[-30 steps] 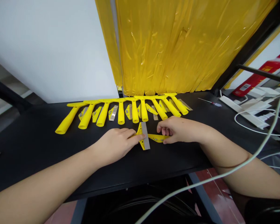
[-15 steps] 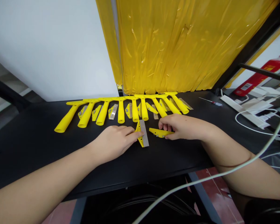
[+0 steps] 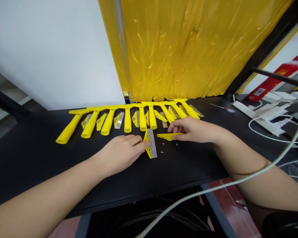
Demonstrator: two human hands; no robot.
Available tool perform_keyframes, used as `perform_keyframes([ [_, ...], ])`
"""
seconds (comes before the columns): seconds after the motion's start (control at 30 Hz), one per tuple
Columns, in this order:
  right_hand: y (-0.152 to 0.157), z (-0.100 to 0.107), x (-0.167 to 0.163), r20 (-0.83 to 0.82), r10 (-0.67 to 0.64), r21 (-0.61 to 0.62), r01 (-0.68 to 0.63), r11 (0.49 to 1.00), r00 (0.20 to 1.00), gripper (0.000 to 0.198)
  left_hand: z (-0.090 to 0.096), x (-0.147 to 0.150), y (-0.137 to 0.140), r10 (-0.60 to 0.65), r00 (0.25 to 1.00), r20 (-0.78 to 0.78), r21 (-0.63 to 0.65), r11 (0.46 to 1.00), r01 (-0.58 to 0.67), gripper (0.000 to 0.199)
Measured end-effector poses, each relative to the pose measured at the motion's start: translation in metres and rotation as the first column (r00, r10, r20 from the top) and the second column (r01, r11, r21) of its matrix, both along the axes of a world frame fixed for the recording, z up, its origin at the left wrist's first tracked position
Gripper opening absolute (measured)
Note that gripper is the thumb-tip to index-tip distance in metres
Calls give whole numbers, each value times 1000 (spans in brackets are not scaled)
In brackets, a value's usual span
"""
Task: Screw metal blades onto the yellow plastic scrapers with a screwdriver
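My left hand (image 3: 124,150) pinches a yellow scraper head piece with a flat metal blade (image 3: 153,145) against the black tabletop. To the right, my right hand (image 3: 191,129) grips a yellow plastic plate (image 3: 167,136), tilted nearly edge-on. Below that plate lie a small screw (image 3: 162,152), a tiny nut (image 3: 163,143) and another small metal nut (image 3: 177,144). Behind both hands runs a row of several yellow T-shaped scraper handles (image 3: 108,122). Between them rest more yellow plates with blades (image 3: 119,120) and small screws.
A thin screwdriver (image 3: 223,108) lies at the back right. Beyond it are a white power strip (image 3: 259,119) and a red bottle (image 3: 275,79). A pale cable (image 3: 213,190) crosses the foreground. Yellow plastic sheeting (image 3: 188,49) and a white panel (image 3: 57,49) stand behind the black tabletop (image 3: 109,188).
The yellow plate in my right hand has tipped toward edge-on, and small metal screw and nuts now lie on the tabletop below it. My left hand keeps its hold.
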State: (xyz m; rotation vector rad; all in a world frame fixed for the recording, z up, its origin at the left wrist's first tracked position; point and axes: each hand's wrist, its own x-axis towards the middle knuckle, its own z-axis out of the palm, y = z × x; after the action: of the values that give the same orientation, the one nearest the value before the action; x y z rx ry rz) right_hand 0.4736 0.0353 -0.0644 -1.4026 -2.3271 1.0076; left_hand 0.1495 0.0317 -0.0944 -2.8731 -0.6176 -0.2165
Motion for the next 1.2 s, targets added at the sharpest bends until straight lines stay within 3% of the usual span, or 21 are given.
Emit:
perform_keyframes([
  [0.3,1,-1,-1,121,-2,184,-20,983,993,9,2,1,-2,27,999,-44,-43,999,-29,37],
  [0.53,0,-1,-1,69,38,152,-48,987,997,5,5,1,-3,40,998,-43,-75,996,-43,38],
  [0.63,2,-5,1,-27,16,147,-12,989,1000,7,6,0,-4,45,998,-49,-87,995,-49,40],
  [0.73,5,-10,4,-249,-32,70,51,996,968,14,7,-2,-5,55,998,-24,-104,993,-58,43],
  [0.9,7,-14,1,-542,-124,-123,67,990,831,31,8,-5,-5,103,995,12,-195,976,-99,45],
  [1.03,8,-19,-18,-608,-145,-229,3,973,780,22,8,-5,-4,159,986,57,-268,953,-138,47],
  [1.2,11,-32,-48,-612,-172,-347,-67,935,772,42,9,-6,-2,157,984,88,-302,945,-124,44],
])
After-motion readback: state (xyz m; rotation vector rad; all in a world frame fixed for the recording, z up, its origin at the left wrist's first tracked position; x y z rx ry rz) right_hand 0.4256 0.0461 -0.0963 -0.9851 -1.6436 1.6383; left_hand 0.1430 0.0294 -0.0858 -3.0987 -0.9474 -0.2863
